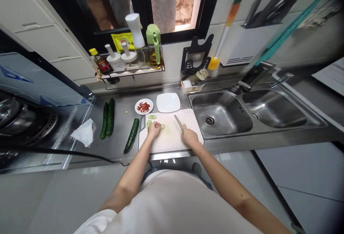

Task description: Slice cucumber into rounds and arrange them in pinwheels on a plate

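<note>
My right hand (189, 136) is closed round the handle of a knife (178, 122), whose blade points up and to the left over the white cutting board (172, 144). On the board's left part, my left hand (154, 129) has its fingers pinched at a thin cucumber slice (162, 126). More pale green slices (152, 117) lie just above and left of that hand. A dark green cucumber piece (131, 136) rests on the counter beside the board's left edge. Behind the board are a plate of chopped red pieces (144, 106) and a bare white square plate (168, 102).
Two whole cucumbers (110, 117) and a crumpled white cloth or paper (84, 133) lie on the left of the counter. A double sink (223, 114) adjoins the board on the right. Bottles and jars stand on a wall rack (134, 72); a stove (27, 119) is at far left.
</note>
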### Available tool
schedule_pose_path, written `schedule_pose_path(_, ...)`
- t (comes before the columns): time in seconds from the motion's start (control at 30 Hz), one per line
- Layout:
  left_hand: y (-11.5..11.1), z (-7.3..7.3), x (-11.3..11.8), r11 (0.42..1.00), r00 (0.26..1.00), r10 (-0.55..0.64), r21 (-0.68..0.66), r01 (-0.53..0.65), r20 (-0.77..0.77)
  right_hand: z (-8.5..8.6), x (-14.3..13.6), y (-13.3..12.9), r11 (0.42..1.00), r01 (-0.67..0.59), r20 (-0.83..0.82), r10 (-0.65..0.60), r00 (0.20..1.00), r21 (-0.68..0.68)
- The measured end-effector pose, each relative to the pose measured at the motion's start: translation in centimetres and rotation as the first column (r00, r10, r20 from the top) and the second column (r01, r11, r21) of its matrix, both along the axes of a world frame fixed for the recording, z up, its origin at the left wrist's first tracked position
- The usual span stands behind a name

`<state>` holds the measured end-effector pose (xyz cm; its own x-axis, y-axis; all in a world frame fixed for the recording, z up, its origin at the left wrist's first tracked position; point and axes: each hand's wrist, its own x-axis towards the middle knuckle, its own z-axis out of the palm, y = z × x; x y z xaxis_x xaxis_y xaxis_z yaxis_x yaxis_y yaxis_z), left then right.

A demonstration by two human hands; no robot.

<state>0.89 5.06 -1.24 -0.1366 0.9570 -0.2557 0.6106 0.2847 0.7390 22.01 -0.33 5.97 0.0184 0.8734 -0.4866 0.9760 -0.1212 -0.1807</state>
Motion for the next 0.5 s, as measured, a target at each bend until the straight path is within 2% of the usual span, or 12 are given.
schedule_pose_path(0.2, -2.0, -0.1, -0.1, 0.998, 0.996, -0.064, -0.028, 0.062, -0.055, 0.6, 0.1, -0.2, 0.999, -0.051, 0.012, 0.051, 0.999, -0.005)
schedule_pose_path(0.33, -2.4, 0.3, 0.0, 0.994, 0.985, -0.107, -0.015, 0.106, -0.138, 1.3, 0.3, -0.7, 0.993, -0.117, 0.039, 0.116, 0.992, 0.006)
schedule_pose_path(0.5, -2.5, 0.3, -0.1, 0.993, 0.972, -0.103, 0.043, 0.114, -0.209, 1.7, 0.1, -2.7, 0.977, -0.205, 0.025, 0.204, 0.979, 0.049)
